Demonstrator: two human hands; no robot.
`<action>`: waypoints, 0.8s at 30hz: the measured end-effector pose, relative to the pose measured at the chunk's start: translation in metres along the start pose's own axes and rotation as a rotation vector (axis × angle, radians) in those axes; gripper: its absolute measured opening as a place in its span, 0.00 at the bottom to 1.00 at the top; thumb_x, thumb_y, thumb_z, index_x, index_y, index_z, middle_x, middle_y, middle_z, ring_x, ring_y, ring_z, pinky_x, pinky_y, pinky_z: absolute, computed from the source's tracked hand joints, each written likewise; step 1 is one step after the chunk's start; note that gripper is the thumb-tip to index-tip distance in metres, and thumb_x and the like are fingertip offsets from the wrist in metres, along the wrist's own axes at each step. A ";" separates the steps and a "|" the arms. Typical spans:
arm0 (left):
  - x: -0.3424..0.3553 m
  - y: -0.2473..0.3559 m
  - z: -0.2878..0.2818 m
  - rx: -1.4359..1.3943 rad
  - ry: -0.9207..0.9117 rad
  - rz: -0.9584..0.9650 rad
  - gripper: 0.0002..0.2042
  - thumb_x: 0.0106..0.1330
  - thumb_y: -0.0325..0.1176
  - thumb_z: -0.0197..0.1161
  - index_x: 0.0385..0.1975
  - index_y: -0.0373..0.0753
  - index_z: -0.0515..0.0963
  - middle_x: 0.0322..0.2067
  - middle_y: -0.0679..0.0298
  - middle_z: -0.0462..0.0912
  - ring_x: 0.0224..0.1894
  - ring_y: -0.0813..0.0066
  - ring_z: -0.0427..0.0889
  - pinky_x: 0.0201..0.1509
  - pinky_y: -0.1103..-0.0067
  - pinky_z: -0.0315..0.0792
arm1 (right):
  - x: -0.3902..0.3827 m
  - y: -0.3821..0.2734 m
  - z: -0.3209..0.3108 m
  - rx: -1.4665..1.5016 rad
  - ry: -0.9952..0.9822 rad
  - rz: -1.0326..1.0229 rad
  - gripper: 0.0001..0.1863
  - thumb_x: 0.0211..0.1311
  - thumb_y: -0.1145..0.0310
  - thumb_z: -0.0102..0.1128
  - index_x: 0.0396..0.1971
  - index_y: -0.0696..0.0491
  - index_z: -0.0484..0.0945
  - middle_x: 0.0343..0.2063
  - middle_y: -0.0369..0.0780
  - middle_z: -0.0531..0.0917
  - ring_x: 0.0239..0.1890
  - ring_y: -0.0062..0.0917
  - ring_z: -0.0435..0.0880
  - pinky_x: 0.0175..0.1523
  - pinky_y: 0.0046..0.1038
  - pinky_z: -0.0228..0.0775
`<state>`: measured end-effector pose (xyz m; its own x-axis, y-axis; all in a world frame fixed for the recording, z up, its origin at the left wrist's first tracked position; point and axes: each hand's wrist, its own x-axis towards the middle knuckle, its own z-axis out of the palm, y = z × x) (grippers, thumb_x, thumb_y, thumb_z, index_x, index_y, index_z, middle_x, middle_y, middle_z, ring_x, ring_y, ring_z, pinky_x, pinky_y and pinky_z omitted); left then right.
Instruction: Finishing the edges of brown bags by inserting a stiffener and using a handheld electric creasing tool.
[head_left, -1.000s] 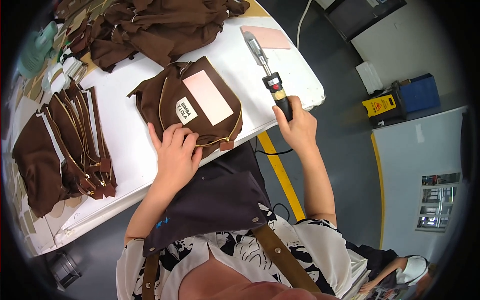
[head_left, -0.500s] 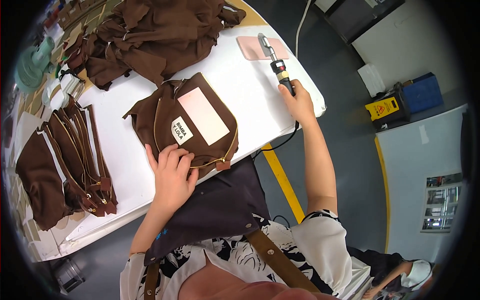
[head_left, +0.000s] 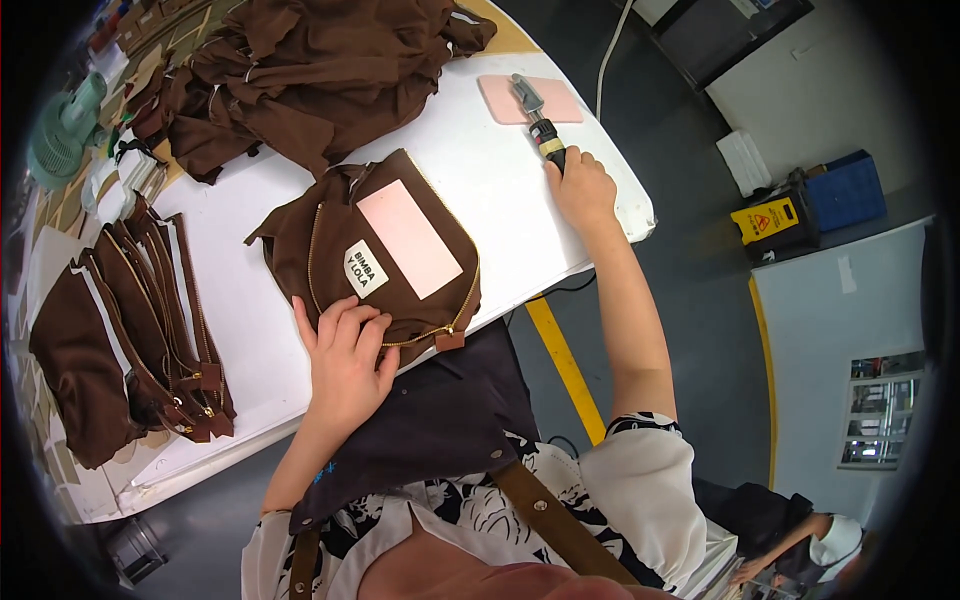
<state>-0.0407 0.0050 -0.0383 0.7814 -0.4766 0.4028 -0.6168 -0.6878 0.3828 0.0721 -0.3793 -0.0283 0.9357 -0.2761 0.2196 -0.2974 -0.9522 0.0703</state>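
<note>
A brown zippered fabric pouch (head_left: 400, 315) lies flat in front of me at the table edge. On its front are a white label (head_left: 366, 269) and a pale pink rectangle (head_left: 410, 240). My left hand (head_left: 347, 368) rests on the near left part of the pouch, fingers stretched out and apart. My right hand (head_left: 585, 188) is wrapped round the black handle of a small corded hand iron (head_left: 540, 132), to the right of the pouch. The iron's flat metal head is over a pink pad (head_left: 560, 99); whether it touches is unclear.
More brown zippered pouches (head_left: 150, 310) lie stacked at the left. A heap of brown fabric pieces (head_left: 300, 85) covers the far side of the white table (head_left: 500, 215). A green fan (head_left: 68, 135) stands far left. Another person (head_left: 800, 545) is at the lower right.
My right hand has moved a little forward and to the left with the iron, whose handle now tilts differently. My left hand and the pouch stay nearly in place.
</note>
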 end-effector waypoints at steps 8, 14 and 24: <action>0.000 -0.001 0.001 -0.008 0.022 0.004 0.18 0.55 0.34 0.70 0.46 0.40 0.79 0.47 0.64 0.77 0.59 0.59 0.71 0.75 0.40 0.40 | -0.018 -0.001 -0.015 0.039 0.074 0.036 0.24 0.69 0.54 0.58 0.52 0.60 0.75 0.44 0.49 0.81 0.48 0.42 0.81 0.51 0.41 0.75; 0.001 -0.008 -0.011 -0.240 0.018 0.003 0.20 0.57 0.32 0.70 0.50 0.38 0.77 0.53 0.59 0.76 0.62 0.57 0.71 0.76 0.50 0.44 | -0.086 -0.068 -0.042 0.875 0.070 -0.245 0.14 0.64 0.63 0.65 0.42 0.56 0.80 0.35 0.43 0.81 0.41 0.35 0.82 0.46 0.34 0.74; 0.022 -0.044 -0.039 -0.013 0.007 -0.537 0.27 0.64 0.34 0.66 0.61 0.34 0.66 0.45 0.51 0.79 0.46 0.55 0.80 0.50 0.69 0.74 | -0.085 -0.146 -0.032 1.119 -0.383 -0.344 0.23 0.66 0.65 0.65 0.54 0.64 0.75 0.45 0.45 0.85 0.46 0.29 0.85 0.51 0.29 0.76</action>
<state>0.0006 0.0461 -0.0141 0.9867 -0.0554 0.1531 -0.1313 -0.8269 0.5469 0.0300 -0.2127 -0.0257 0.9845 0.1702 0.0418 0.1256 -0.5186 -0.8457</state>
